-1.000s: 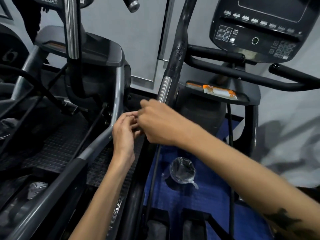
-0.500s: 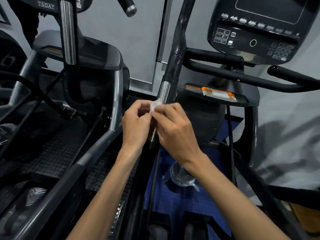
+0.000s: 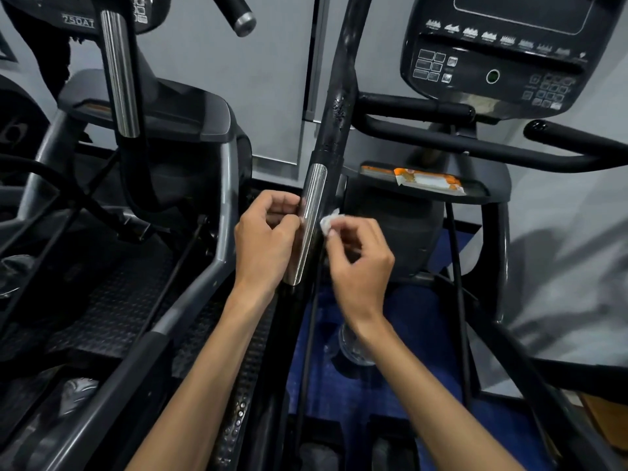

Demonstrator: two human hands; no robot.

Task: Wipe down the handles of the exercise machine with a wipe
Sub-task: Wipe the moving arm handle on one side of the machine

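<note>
Beside the chrome handle (image 3: 307, 226), right hand (image 3: 360, 266) fingers pinching a wipe (image 3: 329, 223), left hand (image 3: 265, 239) fingers curled narrow.

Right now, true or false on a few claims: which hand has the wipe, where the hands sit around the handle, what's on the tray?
1. The small white crumpled wipe is pinched by the right hand. True.
2. The left hand is right of the shiny chrome handle sleeve. False: it is on the sleeve's left.
3. An orange-and-white packet lies on the dark tray. True.
4. The console screen is lit. False: dark.
</note>
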